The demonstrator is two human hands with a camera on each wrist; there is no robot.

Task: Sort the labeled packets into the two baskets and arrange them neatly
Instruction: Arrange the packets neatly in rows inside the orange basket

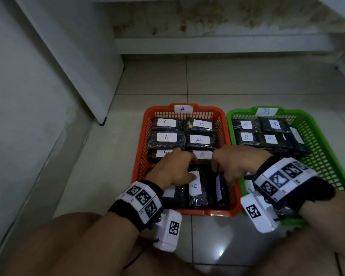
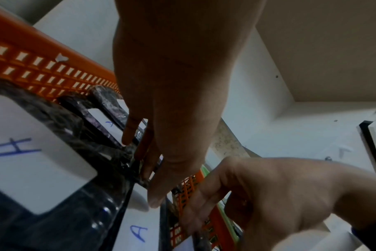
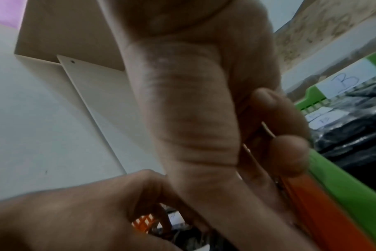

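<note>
Along the near edge of the orange basket [image 1: 136, 172], black film-wrapped packets [image 1: 199, 192] with white "A" labels are touched by the left hand [image 1: 175, 168], grip open; right hand [image 1: 235, 162] grip cannot be told.

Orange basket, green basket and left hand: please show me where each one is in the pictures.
orange basket [image 1: 140, 162], head view, on its left mesh wall.
green basket [image 1: 317, 144], head view, on its right mesh wall.
left hand [image 1: 174, 168], head view, on the back of the hand.

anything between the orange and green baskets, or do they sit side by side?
Head view: nothing between the orange basket and green basket; only a thin strip of bare floor tile shows.
</note>
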